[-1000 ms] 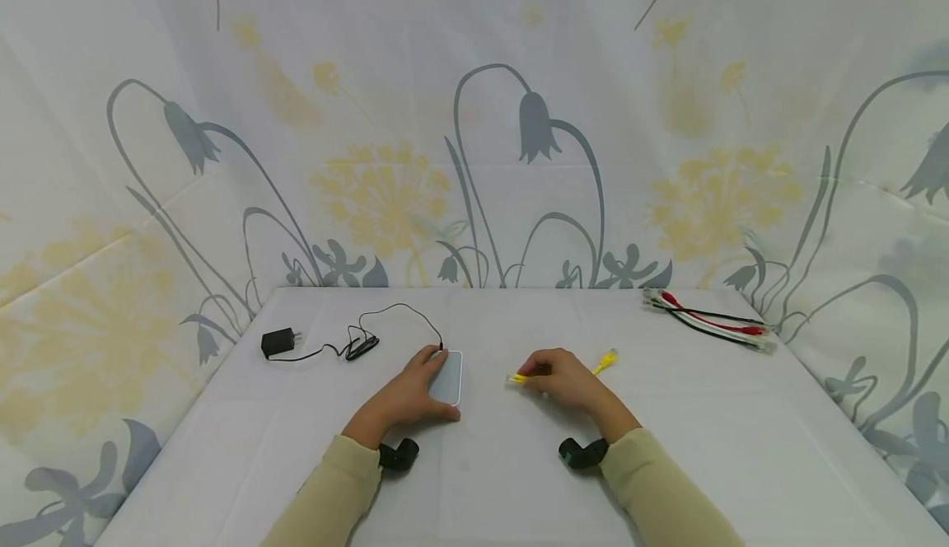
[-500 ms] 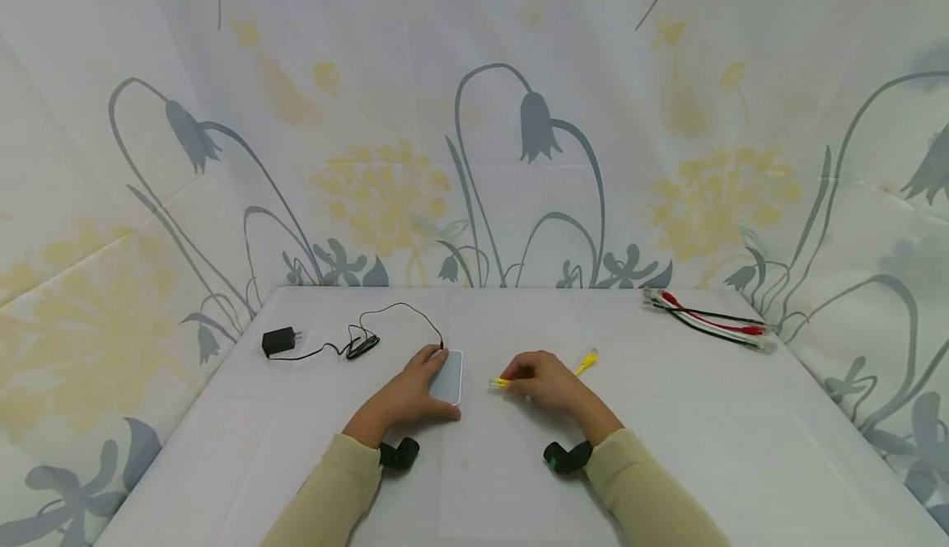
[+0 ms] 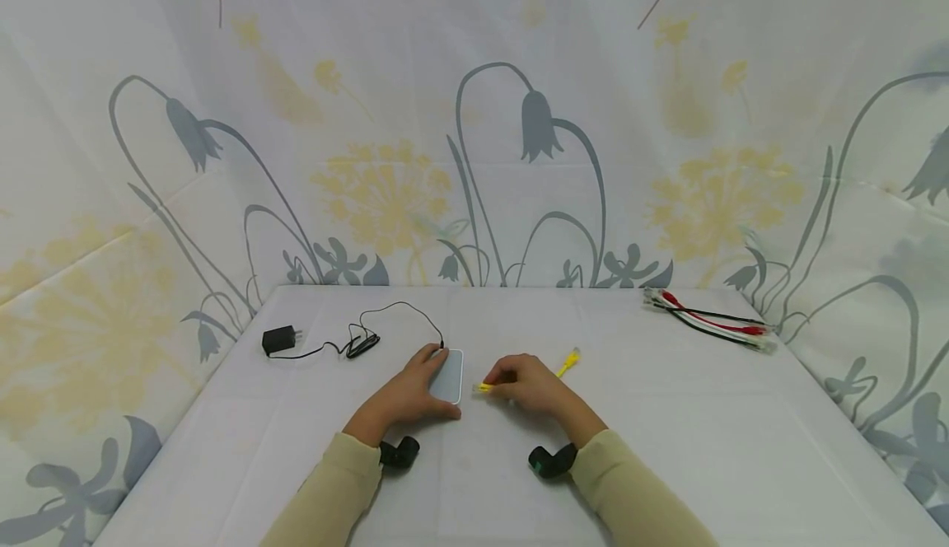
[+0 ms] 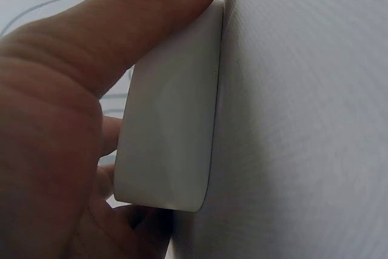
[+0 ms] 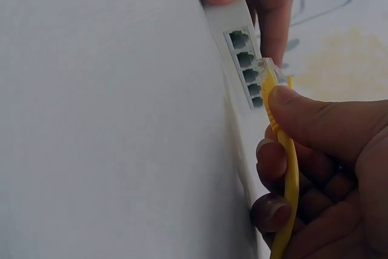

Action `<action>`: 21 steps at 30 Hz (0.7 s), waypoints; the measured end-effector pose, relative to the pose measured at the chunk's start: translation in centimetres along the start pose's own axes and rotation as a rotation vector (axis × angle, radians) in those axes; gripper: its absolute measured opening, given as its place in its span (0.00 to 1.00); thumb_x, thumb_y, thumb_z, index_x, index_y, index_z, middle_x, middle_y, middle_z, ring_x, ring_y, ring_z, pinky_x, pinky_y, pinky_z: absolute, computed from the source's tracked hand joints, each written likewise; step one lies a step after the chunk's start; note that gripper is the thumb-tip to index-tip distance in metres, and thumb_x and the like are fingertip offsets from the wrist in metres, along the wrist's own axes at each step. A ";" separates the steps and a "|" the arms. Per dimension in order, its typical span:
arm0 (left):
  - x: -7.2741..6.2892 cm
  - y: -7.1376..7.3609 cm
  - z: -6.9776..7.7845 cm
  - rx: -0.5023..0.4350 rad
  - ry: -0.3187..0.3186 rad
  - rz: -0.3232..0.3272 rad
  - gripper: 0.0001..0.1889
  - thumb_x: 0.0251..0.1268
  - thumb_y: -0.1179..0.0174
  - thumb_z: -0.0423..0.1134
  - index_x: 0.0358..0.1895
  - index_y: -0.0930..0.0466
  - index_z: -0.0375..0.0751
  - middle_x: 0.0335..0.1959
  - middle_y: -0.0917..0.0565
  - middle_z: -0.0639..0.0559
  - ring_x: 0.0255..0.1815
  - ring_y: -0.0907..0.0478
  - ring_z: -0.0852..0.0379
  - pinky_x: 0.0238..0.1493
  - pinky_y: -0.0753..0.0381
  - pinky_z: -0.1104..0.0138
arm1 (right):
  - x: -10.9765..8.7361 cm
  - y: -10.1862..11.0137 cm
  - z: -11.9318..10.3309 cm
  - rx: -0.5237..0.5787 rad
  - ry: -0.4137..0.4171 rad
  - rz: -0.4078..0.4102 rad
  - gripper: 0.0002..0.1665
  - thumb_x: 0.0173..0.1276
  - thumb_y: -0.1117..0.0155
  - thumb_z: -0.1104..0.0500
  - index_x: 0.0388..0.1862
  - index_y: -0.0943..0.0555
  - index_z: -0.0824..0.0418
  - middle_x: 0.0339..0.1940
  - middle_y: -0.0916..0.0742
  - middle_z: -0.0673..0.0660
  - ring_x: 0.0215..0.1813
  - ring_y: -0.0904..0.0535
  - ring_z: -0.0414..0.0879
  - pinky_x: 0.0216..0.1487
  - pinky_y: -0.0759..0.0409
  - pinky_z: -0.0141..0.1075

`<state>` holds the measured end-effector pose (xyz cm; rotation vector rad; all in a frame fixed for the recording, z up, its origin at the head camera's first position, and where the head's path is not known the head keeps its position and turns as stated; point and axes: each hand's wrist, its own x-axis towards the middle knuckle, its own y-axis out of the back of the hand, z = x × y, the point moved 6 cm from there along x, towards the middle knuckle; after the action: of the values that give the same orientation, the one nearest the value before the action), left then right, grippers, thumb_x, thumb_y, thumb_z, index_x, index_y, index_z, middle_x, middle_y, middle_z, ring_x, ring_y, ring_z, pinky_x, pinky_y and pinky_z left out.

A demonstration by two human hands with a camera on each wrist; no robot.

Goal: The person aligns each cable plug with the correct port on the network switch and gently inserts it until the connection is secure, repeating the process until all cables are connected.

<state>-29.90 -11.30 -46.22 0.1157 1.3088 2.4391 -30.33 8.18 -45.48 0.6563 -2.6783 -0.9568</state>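
My left hand (image 3: 404, 399) grips a small white network switch (image 3: 449, 379) on the table, thumb at its near end and fingers at its far end. In the right wrist view a row of several Ethernet ports (image 5: 244, 59) faces my right hand (image 3: 530, 386). That hand pinches a yellow Ethernet cable (image 5: 292, 177) just behind its clear plug (image 5: 265, 65). The plug points at the switch and, in the head view, stands a little apart from it. The cable's other yellow end (image 3: 569, 362) sticks out behind the right hand. The left wrist view shows the switch's plain white end (image 4: 170, 119).
A black power adapter (image 3: 279, 338) lies at the left of the white table (image 3: 474, 481). Its thin cord (image 3: 362, 346), partly bundled, runs to the switch's far end. Several black, red and white cables (image 3: 708, 320) lie at the back right.
My right hand has moved left with the yellow Ethernet cable, bringing its plug closer to the network switch. The left hand and the switch have stayed in place.
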 end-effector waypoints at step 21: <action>0.0 0.1 0.2 0.006 -0.017 0.003 0.56 0.45 0.26 0.59 0.77 0.46 0.45 0.78 0.49 0.45 0.76 0.45 0.43 0.67 0.34 0.48 | 0.3 -1.1 -1.4 -0.073 0.011 -0.023 0.04 0.60 0.30 0.60 0.34 0.14 0.52 0.33 0.14 0.44 0.38 0.24 0.40 0.43 0.26 0.35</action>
<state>-29.90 -11.21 -46.05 0.1399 1.3096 2.4321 -29.71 6.53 -45.13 0.6762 -2.6177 -1.0486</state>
